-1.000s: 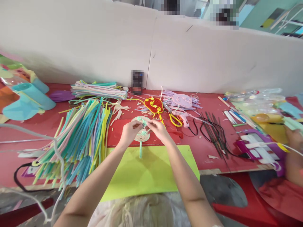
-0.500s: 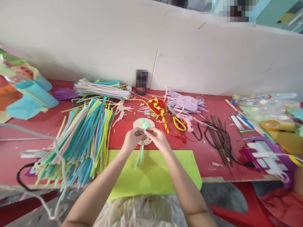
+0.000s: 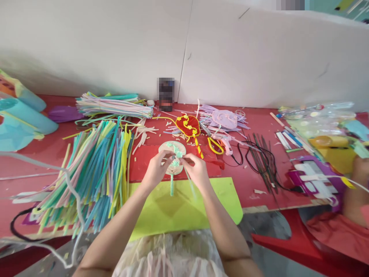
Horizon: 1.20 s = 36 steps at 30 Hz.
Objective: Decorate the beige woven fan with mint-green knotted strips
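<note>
Both my hands are over a small round fan (image 3: 163, 146) of pale pipe cleaners, with curled mint-green trim on its face and a green handle (image 3: 172, 186) toward me. My left hand (image 3: 156, 168) is closed, thumb and fingertips pinching at the fan's middle. Opposite it, my right hand (image 3: 196, 167) pinches a mint-green pipe cleaner (image 3: 190, 184), whose loose end hangs below the hand, blurred. Exactly what lies between the left fingertips is hard to see. Beyond the fan lies a red fan (image 3: 188, 126) with yellow trim.
A big heap of coloured pipe cleaners (image 3: 95, 173) covers the left side. Yellow-handled scissors (image 3: 215, 146), a pink glue gun (image 3: 226, 145) with a black cord, and a lilac fan (image 3: 225, 119) lie to the right. A phone-like device (image 3: 166, 94) leans on the partition. Another person's arm (image 3: 357, 192) is far right.
The loose green strand has swung from left of the handle to beneath my right hand. More green trim shows on the fan's lower half. The whole view has shifted slightly.
</note>
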{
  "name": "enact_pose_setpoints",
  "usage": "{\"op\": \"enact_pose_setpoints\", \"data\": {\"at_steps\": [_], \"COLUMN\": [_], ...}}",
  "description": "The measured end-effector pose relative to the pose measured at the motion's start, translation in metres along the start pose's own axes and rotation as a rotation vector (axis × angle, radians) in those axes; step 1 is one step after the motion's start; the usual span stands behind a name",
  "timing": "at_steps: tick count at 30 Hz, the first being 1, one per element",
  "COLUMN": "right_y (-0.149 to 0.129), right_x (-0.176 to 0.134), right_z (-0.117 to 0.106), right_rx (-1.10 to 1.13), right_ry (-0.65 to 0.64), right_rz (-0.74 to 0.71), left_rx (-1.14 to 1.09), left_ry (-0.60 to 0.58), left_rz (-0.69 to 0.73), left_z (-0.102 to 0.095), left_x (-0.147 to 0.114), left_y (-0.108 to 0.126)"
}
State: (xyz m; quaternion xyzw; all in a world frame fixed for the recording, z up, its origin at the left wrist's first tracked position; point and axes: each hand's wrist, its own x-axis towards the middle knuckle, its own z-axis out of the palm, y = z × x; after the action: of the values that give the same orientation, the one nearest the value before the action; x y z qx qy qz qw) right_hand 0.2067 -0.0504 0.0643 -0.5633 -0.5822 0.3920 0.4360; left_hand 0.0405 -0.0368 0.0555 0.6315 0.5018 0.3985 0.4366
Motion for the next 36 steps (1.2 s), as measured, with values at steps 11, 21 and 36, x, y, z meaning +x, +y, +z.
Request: {"op": "enact_pose_setpoints", "data": {"at_steps": [11, 21, 36], "right_y": [-0.011, -0.007, -0.015], "right_x": [-0.001, -0.002, -0.009], "right_z": [0.001, 0.016, 0.015], "right_rx": [0.164, 0.340, 0.246], "right_ry": [-0.019, 0.063, 0.139], "right_rz": [0.061, 0.140, 0.075], "left_rx": [-0.123, -0.234, -0.180], "left_ry": [0.042, 0.232, 0.240], "left_rz": [0.030, -0.019, -0.022], "left_z": [0.007, 0.024, 0.025], "left_x": [0.008, -0.001, -0.003], "left_y": [0.014, 0.015, 0.018]}}
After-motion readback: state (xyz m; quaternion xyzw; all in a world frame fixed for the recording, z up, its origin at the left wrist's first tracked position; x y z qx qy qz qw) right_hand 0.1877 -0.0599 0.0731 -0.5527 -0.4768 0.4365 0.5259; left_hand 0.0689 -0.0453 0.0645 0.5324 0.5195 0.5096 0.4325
